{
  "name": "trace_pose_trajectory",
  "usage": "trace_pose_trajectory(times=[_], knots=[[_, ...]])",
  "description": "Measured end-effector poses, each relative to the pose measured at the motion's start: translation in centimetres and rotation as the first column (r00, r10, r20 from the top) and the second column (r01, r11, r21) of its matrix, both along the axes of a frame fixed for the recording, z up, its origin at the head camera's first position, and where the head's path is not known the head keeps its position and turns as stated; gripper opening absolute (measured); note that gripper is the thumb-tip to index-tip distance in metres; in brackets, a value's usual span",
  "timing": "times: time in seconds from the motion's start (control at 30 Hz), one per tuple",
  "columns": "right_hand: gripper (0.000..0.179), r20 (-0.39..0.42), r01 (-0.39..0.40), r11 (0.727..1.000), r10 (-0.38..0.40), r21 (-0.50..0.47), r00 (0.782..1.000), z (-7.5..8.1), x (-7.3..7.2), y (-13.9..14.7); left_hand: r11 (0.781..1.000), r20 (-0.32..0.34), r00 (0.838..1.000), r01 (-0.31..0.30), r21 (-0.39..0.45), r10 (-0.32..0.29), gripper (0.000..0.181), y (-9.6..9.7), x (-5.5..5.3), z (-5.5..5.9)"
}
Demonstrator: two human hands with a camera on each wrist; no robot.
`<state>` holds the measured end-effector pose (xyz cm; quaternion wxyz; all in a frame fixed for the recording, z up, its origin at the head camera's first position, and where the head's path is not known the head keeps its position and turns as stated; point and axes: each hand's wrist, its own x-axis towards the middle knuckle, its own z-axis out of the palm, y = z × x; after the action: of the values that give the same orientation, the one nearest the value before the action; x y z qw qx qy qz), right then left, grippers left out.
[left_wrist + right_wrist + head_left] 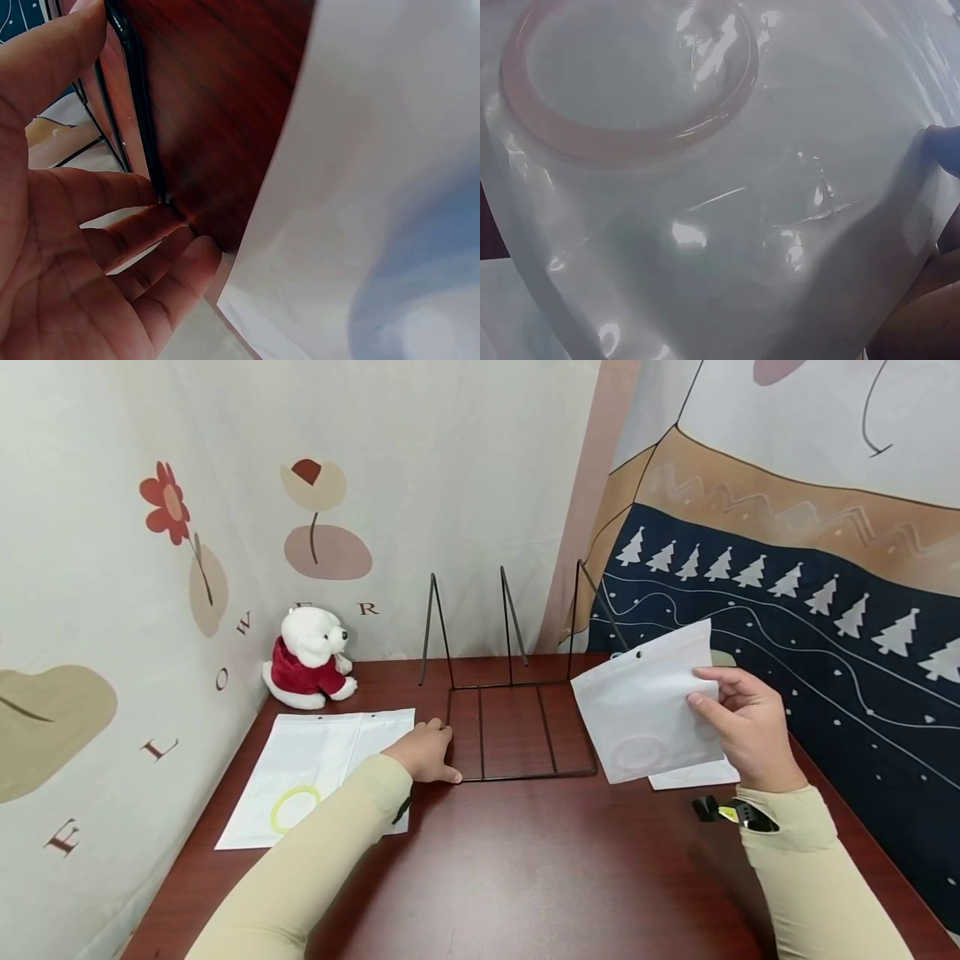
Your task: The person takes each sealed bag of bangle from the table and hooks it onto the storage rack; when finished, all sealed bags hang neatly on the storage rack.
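Right hand (746,727), as I see it, pinches bag (645,710) along right edge; bag, pink ring (630,146) showing through, tilts beside rack (511,684), partly covering second bag (693,777). Left hand (423,752), fingers spread, touches rack's left side.

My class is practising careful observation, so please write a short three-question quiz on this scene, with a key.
1. Which hand holds a glossy white plastic pouch up off the reddish-brown table?

2. True or false: in the head view, the white plush bear in red clothing sits left of the black wire rack.

3. Fill in: the thin round ring showing on the flat white pouch beside the left hand is ___ in colour.

Key: 1. The right hand. 2. True. 3. Yellow.
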<state>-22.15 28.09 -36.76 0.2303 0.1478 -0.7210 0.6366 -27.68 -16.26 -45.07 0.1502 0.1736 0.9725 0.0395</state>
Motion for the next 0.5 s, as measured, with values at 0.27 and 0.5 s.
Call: trace_pose_trajectory(times=[0.27, 0.5], knots=[[0.032, 0.0, -0.022, 1.0, 0.022, -0.02, 1.0, -0.24, -0.04, -0.55, 1.0, 0.003, 1.0, 0.005, 0.004, -0.005, 0.094, -0.01, 0.03, 0.15], [0.033, 0.003, -0.038, 0.999, 0.038, -0.025, 0.999, -0.39, -0.22, -0.8, 1.0, 0.004, 1.0, 0.002, 0.01, -0.002, 0.094, -0.05, 0.06, 0.17]])
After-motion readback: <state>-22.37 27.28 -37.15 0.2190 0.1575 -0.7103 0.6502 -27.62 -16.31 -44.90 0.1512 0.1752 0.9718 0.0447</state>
